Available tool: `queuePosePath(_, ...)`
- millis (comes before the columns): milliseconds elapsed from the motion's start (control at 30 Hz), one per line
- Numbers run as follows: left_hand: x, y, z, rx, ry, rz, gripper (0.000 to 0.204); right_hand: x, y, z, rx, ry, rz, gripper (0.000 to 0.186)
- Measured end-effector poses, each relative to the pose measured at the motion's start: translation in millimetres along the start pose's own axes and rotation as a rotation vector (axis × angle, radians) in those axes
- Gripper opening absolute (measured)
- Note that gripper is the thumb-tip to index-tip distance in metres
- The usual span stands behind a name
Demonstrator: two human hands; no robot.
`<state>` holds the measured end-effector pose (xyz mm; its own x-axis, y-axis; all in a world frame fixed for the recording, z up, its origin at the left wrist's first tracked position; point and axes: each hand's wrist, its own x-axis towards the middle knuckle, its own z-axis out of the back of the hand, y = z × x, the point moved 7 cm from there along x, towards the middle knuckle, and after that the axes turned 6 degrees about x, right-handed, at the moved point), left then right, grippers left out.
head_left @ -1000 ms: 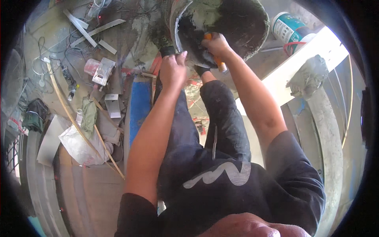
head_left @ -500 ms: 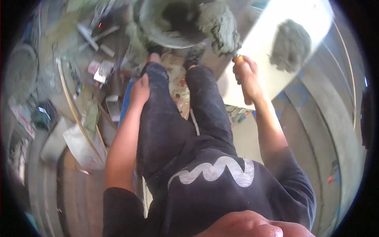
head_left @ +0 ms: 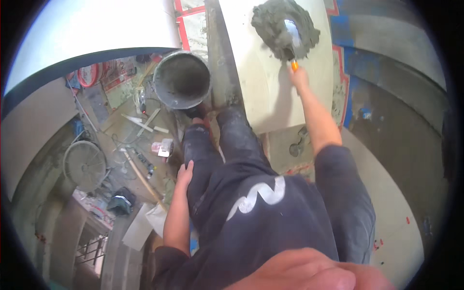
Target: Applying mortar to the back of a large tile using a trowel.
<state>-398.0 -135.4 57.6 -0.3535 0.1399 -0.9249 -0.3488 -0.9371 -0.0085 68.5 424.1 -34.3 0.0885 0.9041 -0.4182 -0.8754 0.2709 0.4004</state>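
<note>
My right hand clamps its fingers round the orange handle of a trowel, probably to avoid the grey mortar heaped beneath its blade on the pale panel. My left hand, fingers slightly apart, rests on my thigh, likely for balance.

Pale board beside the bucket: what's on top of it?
A grey mound lies on the pale board, with a trowel, held in the right hand, against it. The board's surface beneath the mound is covered and can't be seen.

The pale board lies open at near left; a mortar heap blocks beyond.
</note>
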Motion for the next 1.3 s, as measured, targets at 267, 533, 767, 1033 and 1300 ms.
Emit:
queuePosePath(267, -69, 6, 33, -0.25, -0.361, -0.164, 0.045, -86, 8, 15, 0.597, 0.305, -0.201, 0.049)
queuePosePath(533, -62, -29, 40, 0.1, -0.112, -0.453, 0.018, -213, -7, 72, 0.732, 0.204, -0.093, 0.037)
queuePosePath(767, -45, -61, 61, -0.026, -0.157, -0.65, 0.022, -308, 58, 178, 0.579, 0.026, 0.168, 0.044)
queuePosePath(1033, -65, -32, 33, 0.121, -0.24, -0.623, 0.027, -250, 12, 130, 0.395, 0.054, 0.096, 0.046)
queuePosePath(1300, -101, -54, -27, 0.29, -0.148, -0.542, 0.022, -294, 25, 215, 0.56, 0.033, 0.334, 0.042)
